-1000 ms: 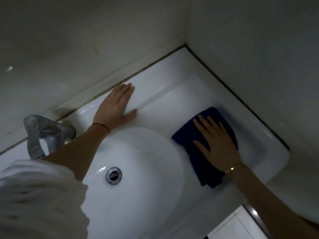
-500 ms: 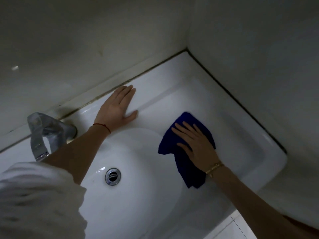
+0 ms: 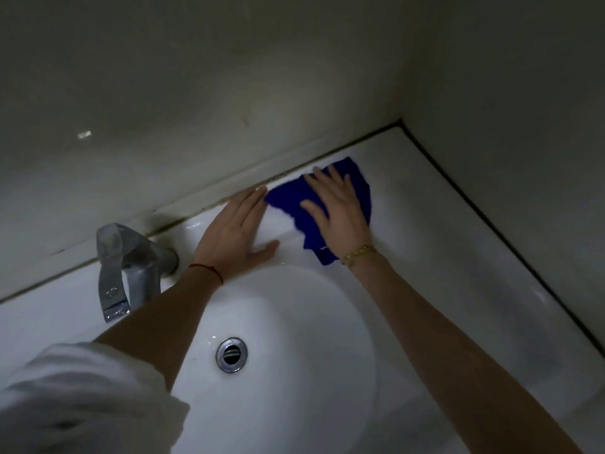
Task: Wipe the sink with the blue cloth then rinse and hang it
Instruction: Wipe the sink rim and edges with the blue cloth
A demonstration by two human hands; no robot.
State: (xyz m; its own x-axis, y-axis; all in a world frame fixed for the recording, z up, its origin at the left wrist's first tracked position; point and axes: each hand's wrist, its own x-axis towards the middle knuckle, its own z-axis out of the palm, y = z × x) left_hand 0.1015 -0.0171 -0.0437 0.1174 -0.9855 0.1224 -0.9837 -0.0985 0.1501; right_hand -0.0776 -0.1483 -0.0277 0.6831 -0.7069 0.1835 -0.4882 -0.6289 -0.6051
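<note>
At the far left, a white sleeve (image 3: 82,401) fills the lower corner, and the bare forearm coming out of it crosses over the near edge of the white sink (image 3: 458,257). Just behind that arm stands a chrome tap (image 3: 126,270), mounted on the back ledge near the wall (image 3: 196,93). The left hand (image 3: 237,232) lies flat and open on the ledge beyond the bowl, palm down, fingers together and pointing toward the wall, thumb spread to the side; it grips nothing, and a thin red string circles its wrist. Below it, in the bowl, sits the round metal drain (image 3: 231,354). Just to the right of the left fingertips is the blue cloth (image 3: 288,199), crumpled on the back ledge close to the dark seam where sink meets wall (its near corner hangs toward the bowl's rim). The right hand (image 3: 337,204) presses down on top of the cloth with fingers spread and extended, palm flat rather than curled around it; a gold bracelet (image 3: 358,252) sits on that wrist. Farther right, the ledge runs to the corner of the two walls.
</note>
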